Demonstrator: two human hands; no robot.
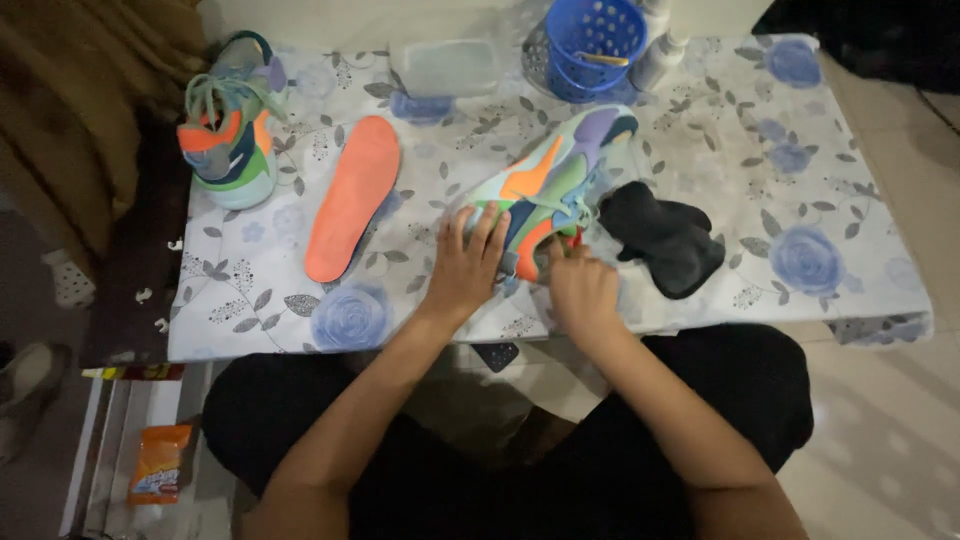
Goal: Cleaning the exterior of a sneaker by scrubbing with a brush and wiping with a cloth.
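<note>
We count two multicoloured sneakers: one sneaker lies on its side near the table's front edge, and a second sneaker stands at the far left corner. One orange insole lies between them, and one black cloth lies just right of the near sneaker. Our left hand rests flat on the near sneaker, fingers spread. Our right hand pinches at its opening, fingers narrow. One blue basket stands at the rear. One orange packet lies on the floor, lower left. A floral cloth covers the table.
</note>
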